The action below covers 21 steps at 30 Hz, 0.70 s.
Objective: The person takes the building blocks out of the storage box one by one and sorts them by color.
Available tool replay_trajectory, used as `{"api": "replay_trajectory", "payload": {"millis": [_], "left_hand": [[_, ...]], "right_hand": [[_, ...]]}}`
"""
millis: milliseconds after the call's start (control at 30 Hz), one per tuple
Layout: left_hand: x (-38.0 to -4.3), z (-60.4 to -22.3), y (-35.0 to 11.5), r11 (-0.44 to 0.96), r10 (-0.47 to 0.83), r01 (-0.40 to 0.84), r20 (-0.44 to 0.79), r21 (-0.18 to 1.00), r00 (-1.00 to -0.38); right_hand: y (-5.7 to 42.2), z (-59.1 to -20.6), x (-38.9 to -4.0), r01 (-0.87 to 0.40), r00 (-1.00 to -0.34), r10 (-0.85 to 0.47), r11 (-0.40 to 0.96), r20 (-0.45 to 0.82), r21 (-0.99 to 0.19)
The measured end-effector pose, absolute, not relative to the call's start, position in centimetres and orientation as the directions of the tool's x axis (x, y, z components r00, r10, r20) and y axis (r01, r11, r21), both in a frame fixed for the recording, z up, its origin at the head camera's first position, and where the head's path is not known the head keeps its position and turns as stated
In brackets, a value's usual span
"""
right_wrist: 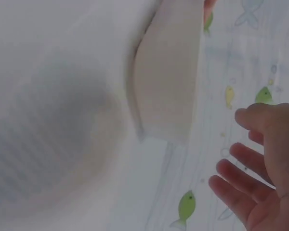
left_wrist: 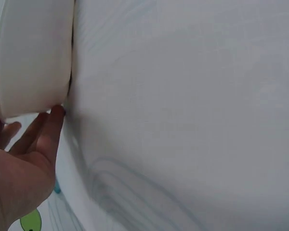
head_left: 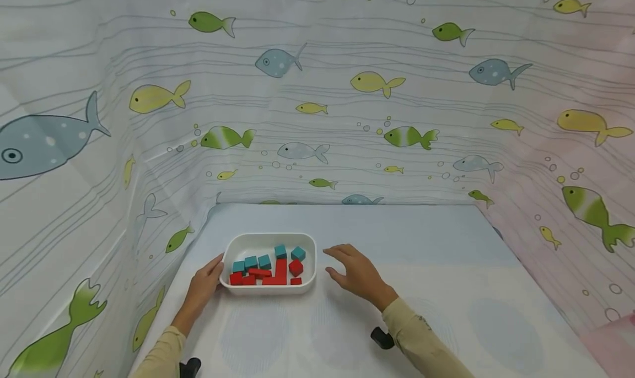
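A white rectangular tray [head_left: 268,291] sits on the table, left of the middle. Inside it are several teal cubes [head_left: 251,262] and several red blocks [head_left: 280,270], two of which together form an L outline. My left hand [head_left: 200,287] is at the tray's left end. In the left wrist view, the left hand's extended fingers [left_wrist: 52,127] touch the tray's end wall near its base. Off the tray's right end, my right hand [head_left: 359,273] hovers with fingers spread and nothing in them. The right wrist view shows a gap between this hand [right_wrist: 260,168] and the tray [right_wrist: 168,72].
A pale cloth covers the table [head_left: 421,240]. Fish-patterned curtains [head_left: 337,130] hang behind it and along both sides. Dark wrist-worn devices [head_left: 382,338] show below the forearms, near the beige sleeves [head_left: 421,339].
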<state>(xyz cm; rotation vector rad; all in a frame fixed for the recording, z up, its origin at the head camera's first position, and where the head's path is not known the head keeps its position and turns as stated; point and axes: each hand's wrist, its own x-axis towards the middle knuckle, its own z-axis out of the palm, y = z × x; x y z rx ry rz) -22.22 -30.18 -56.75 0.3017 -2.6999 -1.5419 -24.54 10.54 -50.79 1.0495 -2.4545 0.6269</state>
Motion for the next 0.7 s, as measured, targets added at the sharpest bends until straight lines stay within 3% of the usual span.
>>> {"api": "replay_trajectory", "payload": {"millis": [167,333,700], "left_hand": [[-21.0,-54.4,-29.0,0.506,-0.189,-0.195,-0.113,0.840,-0.976],[-21.2,-54.6,-28.6,0.553,-0.186,-0.196,-0.109,0.810,-0.977],[-21.1,-54.9,-28.9,0.575,-0.202,-0.182,-0.077,0.797,-0.976]], "right_hand": [[6.1,-49.5,-25.4,-0.788,-0.615,-0.713,0.551,0.338,-0.273],[3.0,-50.1,-26.3,-0.774,-0.627,-0.756,0.577,0.186,-0.262],[-0.2,-51.3,-28.2,-0.774,-0.628,-0.775,0.610,0.077,-0.171]]}}
